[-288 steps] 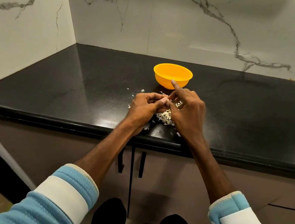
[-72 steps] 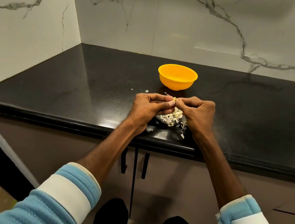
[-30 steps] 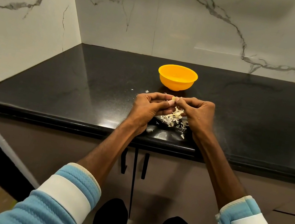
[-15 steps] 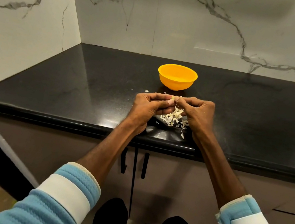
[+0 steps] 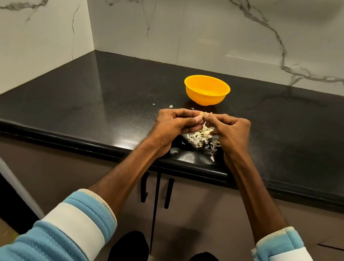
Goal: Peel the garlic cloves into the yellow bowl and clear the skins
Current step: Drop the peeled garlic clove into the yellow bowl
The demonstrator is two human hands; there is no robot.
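Countertop point(image 5: 101, 106): curled hands point(image 5: 171, 124) point(image 5: 232, 134) pinching clove point(image 5: 202, 114)

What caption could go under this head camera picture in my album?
Peeling: left hand and right hand pinch a garlic clove over the skins, before the yellow bowl.

Black polished countertop point(image 5: 79, 102), lying beneath and around the fingers point(image 5: 187, 115). Beyond the fingers, a white back wall point(image 5: 231, 25) with grey veining; to their left, a matching side wall point(image 5: 24, 23) that meets it in a corner. Below the fingers, grey-brown cabinet doors point(image 5: 90, 173) with two black vertical handles point(image 5: 145, 187); lower right, drawer fronts point(image 5: 340, 252). Nearest the viewer, light-blue sleeves point(image 5: 75, 205) with white bands.
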